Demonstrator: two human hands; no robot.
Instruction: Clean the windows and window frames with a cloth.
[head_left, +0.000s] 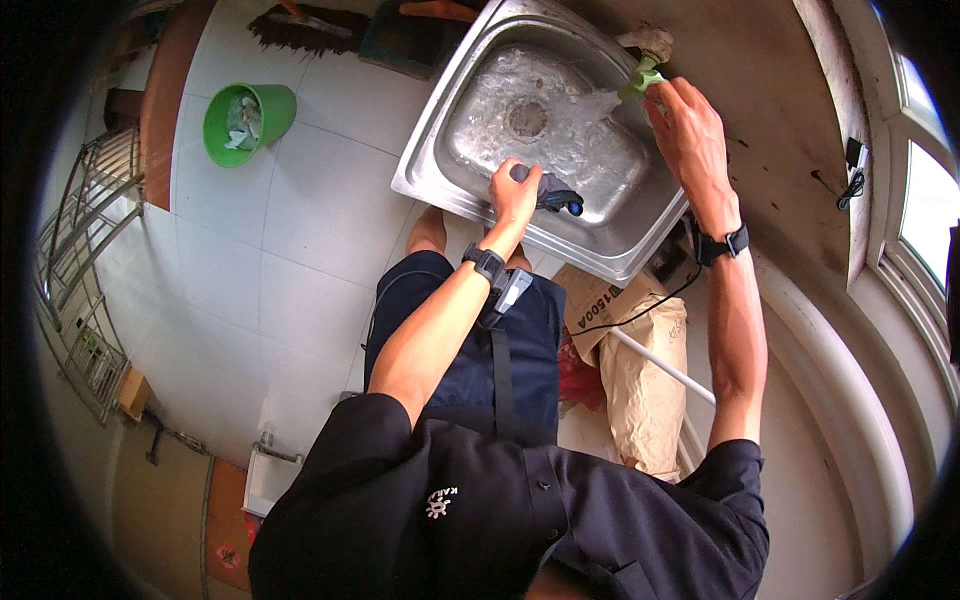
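Note:
Over the near part of a stainless steel sink (427, 161), my left hand (514, 191) grips a dark grey and black cloth item (555, 193) with a blue detail; its exact kind is unclear. My right hand (686, 124) is at the green tap (640, 81) on the right wall, its fingers closed around the end of the tap. Water (592, 107) runs from the tap into the basin and spreads around the round drain (528, 118).
A green bin (281, 112) with litter stands on the tiled floor at left. A broom (307, 30) and dustpan (412, 37) lie beyond. Right of my legs are a cardboard box (600, 296), a brown paper sack (645, 397) and a white pipe (660, 364). A metal rack (82, 225) stands far left.

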